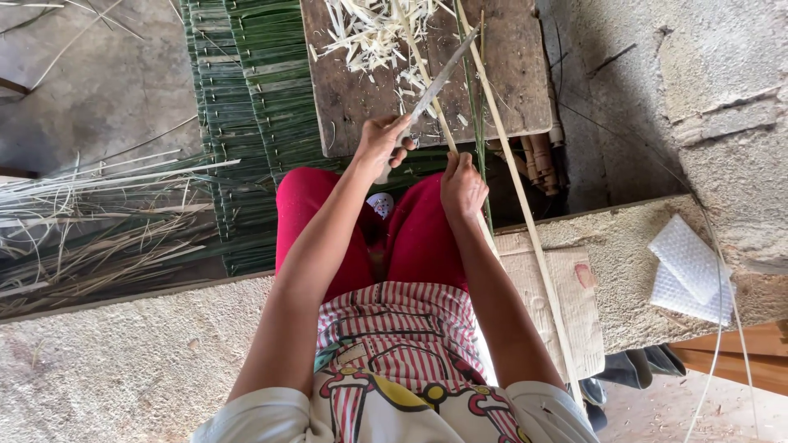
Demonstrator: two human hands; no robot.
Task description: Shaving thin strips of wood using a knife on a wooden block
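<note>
Long knife (439,82) crosses pale bamboo strip (509,164) slantwise.

Metal knife (439,82), rough wood board (509,74)

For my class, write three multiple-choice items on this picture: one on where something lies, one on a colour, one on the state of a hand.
1. Where do the pale shavings lie?
A. on the wooden board
B. on the folded white padding
C. on the person's lap

2. What colour are the trousers?
A. blue
B. red
C. black

3. What is the left hand doing?
A. lying open on the bench
B. closed around the knife handle
C. holding the white padding

Answers
1. A: the shavings are heaped at the far end of the wooden board.
2. B: both legs below the striped shirt show red.
3. B: its fingers wrap the handle of the knife, whose blade points away over the board, while the right hand has its grip on a thin bamboo strip.
</note>
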